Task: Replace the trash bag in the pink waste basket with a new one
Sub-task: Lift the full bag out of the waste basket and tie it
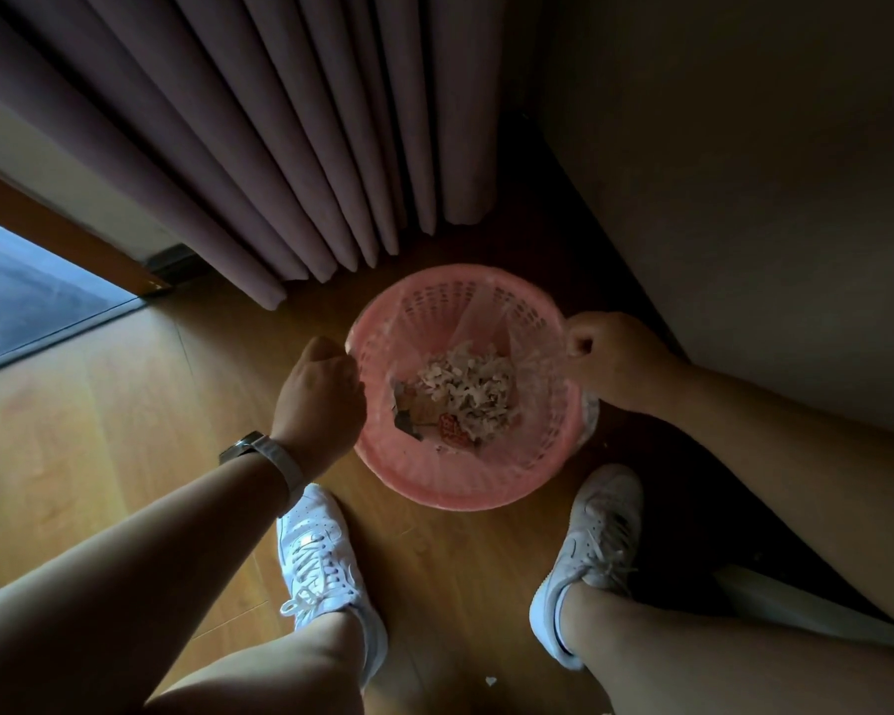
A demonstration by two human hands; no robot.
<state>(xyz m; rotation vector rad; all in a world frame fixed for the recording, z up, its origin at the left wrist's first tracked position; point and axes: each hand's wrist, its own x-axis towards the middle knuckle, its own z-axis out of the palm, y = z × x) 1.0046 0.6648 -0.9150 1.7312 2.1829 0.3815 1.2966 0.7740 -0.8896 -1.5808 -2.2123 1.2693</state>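
Here, basket: the pink basket (450,500) stands on the wooden floor (99,405), just below the curtain (280,147) and near the wall (744,198).
Bag: a thin clear trash bag (486,312) lines the basket, and its edge is folded over the rim.
Trash: pale scraps (468,387) and a small red thing lie at the bottom.
Left hand: the left hand (321,389), with a watch (259,448) on the wrist, pinches the bag edge at the left rim with curled fingers.
Right hand: the right hand (615,363) grips the bag edge at the right rim.
Shoes: two white shoes (321,559) stand before the basket.
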